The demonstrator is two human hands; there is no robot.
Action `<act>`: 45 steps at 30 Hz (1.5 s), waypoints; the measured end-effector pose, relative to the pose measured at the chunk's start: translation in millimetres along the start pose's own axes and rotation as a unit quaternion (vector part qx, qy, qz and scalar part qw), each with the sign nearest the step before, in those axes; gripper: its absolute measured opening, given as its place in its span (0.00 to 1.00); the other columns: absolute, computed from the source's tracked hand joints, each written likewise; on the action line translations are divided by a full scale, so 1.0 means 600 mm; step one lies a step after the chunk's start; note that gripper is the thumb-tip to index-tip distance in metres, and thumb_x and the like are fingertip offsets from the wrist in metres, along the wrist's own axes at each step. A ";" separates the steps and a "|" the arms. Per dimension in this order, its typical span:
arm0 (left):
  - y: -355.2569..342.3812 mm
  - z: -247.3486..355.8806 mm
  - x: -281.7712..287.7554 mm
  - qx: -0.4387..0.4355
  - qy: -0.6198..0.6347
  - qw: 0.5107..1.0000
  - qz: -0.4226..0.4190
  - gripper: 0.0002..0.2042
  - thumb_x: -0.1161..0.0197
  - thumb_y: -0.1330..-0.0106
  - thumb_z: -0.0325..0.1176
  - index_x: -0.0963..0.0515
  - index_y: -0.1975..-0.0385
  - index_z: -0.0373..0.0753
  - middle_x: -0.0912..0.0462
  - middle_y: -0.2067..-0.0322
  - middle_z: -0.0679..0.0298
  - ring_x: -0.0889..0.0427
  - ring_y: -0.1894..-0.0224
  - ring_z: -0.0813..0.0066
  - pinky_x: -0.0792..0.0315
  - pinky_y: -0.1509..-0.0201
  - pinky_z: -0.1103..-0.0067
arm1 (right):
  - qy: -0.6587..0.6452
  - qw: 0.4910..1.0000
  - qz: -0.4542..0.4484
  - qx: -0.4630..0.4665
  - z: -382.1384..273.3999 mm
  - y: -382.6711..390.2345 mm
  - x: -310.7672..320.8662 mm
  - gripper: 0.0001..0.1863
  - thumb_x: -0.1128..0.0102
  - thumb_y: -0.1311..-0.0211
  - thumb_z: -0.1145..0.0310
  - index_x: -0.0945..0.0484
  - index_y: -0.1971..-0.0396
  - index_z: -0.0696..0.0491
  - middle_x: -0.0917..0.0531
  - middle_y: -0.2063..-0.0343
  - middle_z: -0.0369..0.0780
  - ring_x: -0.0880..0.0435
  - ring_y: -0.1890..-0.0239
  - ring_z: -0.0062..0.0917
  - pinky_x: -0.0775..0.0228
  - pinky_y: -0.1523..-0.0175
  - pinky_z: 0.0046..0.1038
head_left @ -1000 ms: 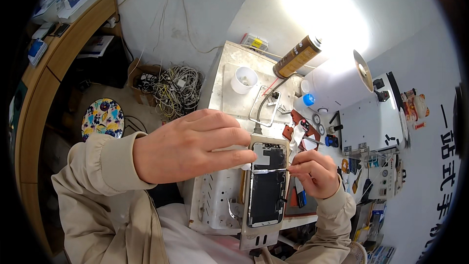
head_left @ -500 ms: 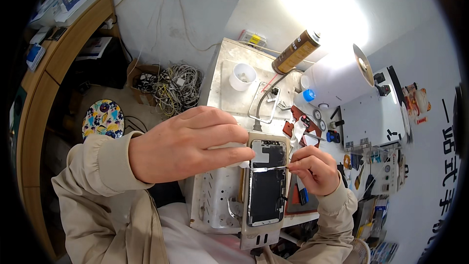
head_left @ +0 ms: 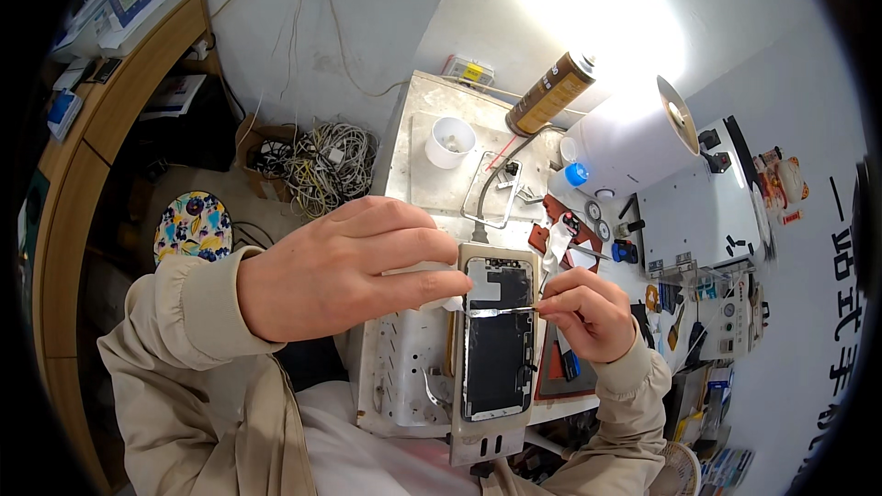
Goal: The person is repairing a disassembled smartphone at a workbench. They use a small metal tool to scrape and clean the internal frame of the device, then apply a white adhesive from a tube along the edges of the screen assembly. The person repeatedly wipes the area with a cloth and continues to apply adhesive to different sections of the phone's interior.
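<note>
A phone screen assembly [head_left: 499, 363], its dark back facing up, lies on a narrow metal plate [head_left: 478, 448] in front of me. My right hand [head_left: 588, 314] pinches a thin metal pry blade [head_left: 496, 312], which reaches leftward across the upper part of the assembly. Over the plate's left side is my left hand [head_left: 354, 268], its fingers closed around a white thing [head_left: 448, 304]. Only that thing's tip shows, beside the blade's left end; the rest is hidden by the hand, and I cannot tell its kind.
Behind the plate lies an empty phone frame [head_left: 492, 188], with a white cup [head_left: 450, 142] to its left. A brown spray can [head_left: 551, 92] and a large white cylinder [head_left: 638, 142] stand at the back right. Tangled cables [head_left: 331, 165] lie on the floor at left.
The view has shifted slightly. Both hands keep nearly the same places over the assembly, and the metal blade still lies across it between them.
</note>
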State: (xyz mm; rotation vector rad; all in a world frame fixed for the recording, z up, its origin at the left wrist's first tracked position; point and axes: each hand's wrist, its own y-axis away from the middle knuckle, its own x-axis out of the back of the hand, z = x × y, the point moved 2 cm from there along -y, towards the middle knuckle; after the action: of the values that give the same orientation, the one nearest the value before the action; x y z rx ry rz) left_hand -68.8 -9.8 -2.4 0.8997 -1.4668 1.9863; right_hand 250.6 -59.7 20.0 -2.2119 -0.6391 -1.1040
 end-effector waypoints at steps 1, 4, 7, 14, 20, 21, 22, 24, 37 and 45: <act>0.000 0.000 0.000 -0.001 0.001 1.000 0.000 0.25 0.26 0.46 0.33 0.16 0.45 0.45 0.19 0.47 0.66 0.21 0.44 0.65 0.25 0.39 0.71 | -0.001 1.000 0.001 0.003 0.001 0.000 0.000 0.07 0.28 0.40 0.80 0.15 0.62 0.58 0.14 0.62 0.44 0.12 0.71 0.30 0.20 0.69 0.26; 0.000 0.000 0.000 -0.001 0.003 1.000 0.001 0.25 0.26 0.46 0.33 0.16 0.44 0.45 0.19 0.47 0.66 0.21 0.44 0.65 0.25 0.39 0.71 | 0.001 1.000 -0.004 -0.004 -0.002 -0.001 0.001 0.07 0.28 0.39 0.80 0.15 0.62 0.58 0.14 0.62 0.44 0.12 0.71 0.30 0.20 0.69 0.26; 0.000 0.001 0.001 0.001 0.004 1.000 0.001 0.25 0.26 0.47 0.32 0.16 0.44 0.45 0.19 0.47 0.66 0.21 0.44 0.65 0.25 0.39 0.71 | 0.000 1.000 -0.004 -0.003 0.000 0.000 0.001 0.07 0.28 0.39 0.80 0.15 0.62 0.59 0.14 0.63 0.44 0.13 0.72 0.30 0.21 0.69 0.26; 0.000 0.003 0.002 0.004 0.004 1.000 -0.005 0.26 0.25 0.47 0.32 0.16 0.44 0.45 0.19 0.47 0.66 0.21 0.44 0.65 0.25 0.39 0.71 | -0.001 1.000 -0.007 0.000 0.002 -0.001 0.001 0.07 0.28 0.39 0.80 0.15 0.62 0.59 0.14 0.63 0.43 0.13 0.72 0.30 0.21 0.70 0.27; -0.001 0.002 0.002 -0.002 0.007 1.000 -0.003 0.25 0.26 0.47 0.32 0.16 0.44 0.45 0.19 0.47 0.66 0.21 0.44 0.65 0.25 0.39 0.71 | 0.019 0.999 -0.015 0.026 -0.005 -0.003 0.005 0.08 0.28 0.40 0.80 0.15 0.62 0.57 0.14 0.63 0.42 0.13 0.74 0.29 0.21 0.71 0.27; -0.001 0.002 0.002 -0.003 0.005 1.000 -0.002 0.25 0.26 0.46 0.32 0.16 0.45 0.45 0.19 0.47 0.65 0.21 0.44 0.65 0.25 0.39 0.71 | 0.021 0.999 -0.015 0.026 -0.005 -0.003 0.006 0.08 0.28 0.40 0.80 0.15 0.62 0.57 0.14 0.64 0.42 0.13 0.74 0.29 0.21 0.71 0.27; -0.001 0.003 0.002 -0.004 0.004 1.000 -0.002 0.25 0.26 0.46 0.32 0.16 0.45 0.45 0.19 0.47 0.65 0.21 0.44 0.65 0.25 0.39 0.71 | 0.021 0.999 -0.014 0.026 -0.004 -0.003 0.006 0.08 0.27 0.40 0.80 0.15 0.62 0.57 0.14 0.64 0.41 0.13 0.74 0.29 0.21 0.71 0.27; -0.001 0.004 0.003 -0.006 0.002 1.000 -0.004 0.25 0.26 0.46 0.32 0.16 0.45 0.44 0.19 0.48 0.65 0.21 0.44 0.65 0.25 0.40 0.72 | 0.006 1.000 -0.008 0.028 0.000 -0.002 0.001 0.08 0.28 0.40 0.80 0.15 0.62 0.57 0.14 0.64 0.41 0.13 0.74 0.29 0.21 0.72 0.27; -0.005 0.007 0.007 0.006 0.024 0.999 -0.020 0.26 0.24 0.48 0.32 0.16 0.44 0.44 0.19 0.47 0.65 0.22 0.44 0.65 0.25 0.39 0.72 | -0.010 1.000 -0.006 0.027 0.005 -0.004 0.002 0.07 0.28 0.40 0.80 0.15 0.63 0.57 0.14 0.63 0.41 0.14 0.73 0.29 0.22 0.71 0.27; -0.005 0.008 0.010 0.001 0.021 1.000 -0.020 0.26 0.25 0.46 0.32 0.16 0.43 0.44 0.19 0.47 0.65 0.22 0.44 0.64 0.25 0.40 0.71 | -0.014 0.999 -0.004 0.029 0.005 -0.005 0.002 0.07 0.28 0.40 0.80 0.15 0.62 0.57 0.14 0.63 0.41 0.14 0.73 0.28 0.23 0.71 0.26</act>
State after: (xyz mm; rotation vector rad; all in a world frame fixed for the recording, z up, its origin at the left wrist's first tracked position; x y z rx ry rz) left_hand -69.7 -13.7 4.8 0.8775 -1.4131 1.9658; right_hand 251.1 -55.4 20.0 -2.1806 -0.6850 -1.0478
